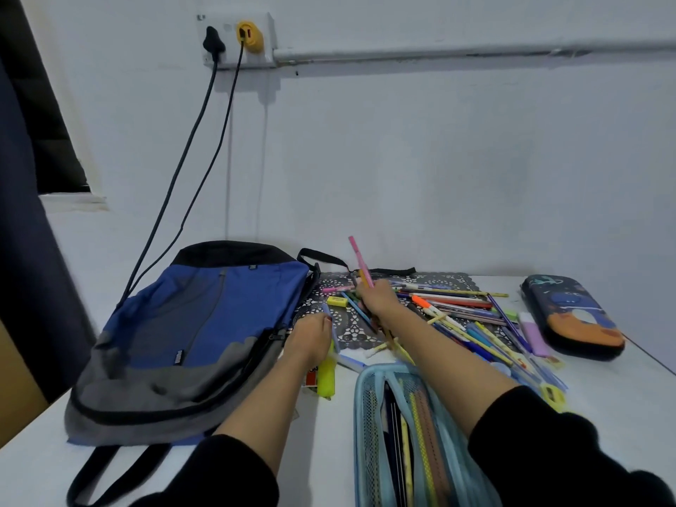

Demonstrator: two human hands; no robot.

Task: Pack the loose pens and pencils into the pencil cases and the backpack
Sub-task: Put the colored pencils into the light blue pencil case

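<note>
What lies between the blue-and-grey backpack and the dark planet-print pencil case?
In the head view, a black lace mat heaped with loose pens and pencils; the right hand grips a bunch there.

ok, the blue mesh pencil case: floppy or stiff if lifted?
Probably floppy: the mesh pencil case has soft sagging walls. It lies open with pens inside, so tipping would likely spill them. Flat shape: unlikely to roll.

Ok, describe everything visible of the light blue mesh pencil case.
The light blue mesh pencil case lies on the white table, nearest the camera, before the pile of loose pens. Soft fabric by its look: netted walls, pale blue trim. It gapes open, pencils lying lengthwise inside, one yellow with dots. The right forearm crosses above its far right corner; contact unclear. Its near end is out of frame.
</note>
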